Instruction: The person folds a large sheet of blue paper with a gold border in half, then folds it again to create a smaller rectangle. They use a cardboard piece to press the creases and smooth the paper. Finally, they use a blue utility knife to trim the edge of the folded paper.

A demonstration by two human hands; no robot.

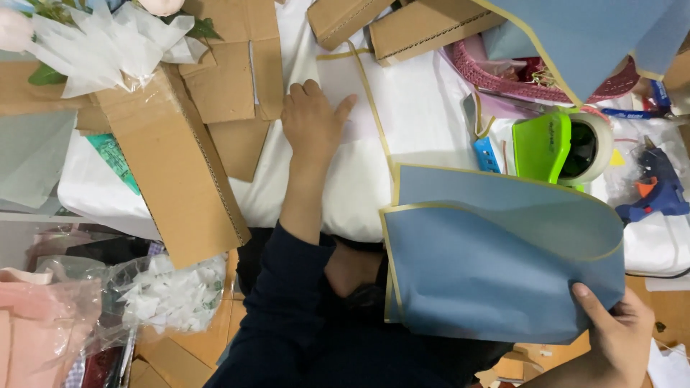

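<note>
My right hand (619,332) grips the lower right corner of a folded blue wrapping sheet (496,259) with a gold edge, held bent over above my lap. My left hand (310,118) lies flat, fingers together, on a white sheet (417,108) with a thin gold border spread on the table. My dark sleeve runs from the left wrist down to the bottom of the view.
Brown cardboard pieces (180,165) lie at the left and the top. A green tape dispenser (557,147) and a blue glue gun (658,190) sit at the right, near a pink basket (503,75). Another blue sheet (582,36) hangs at the top right. Wrapped flowers (100,43) lie top left.
</note>
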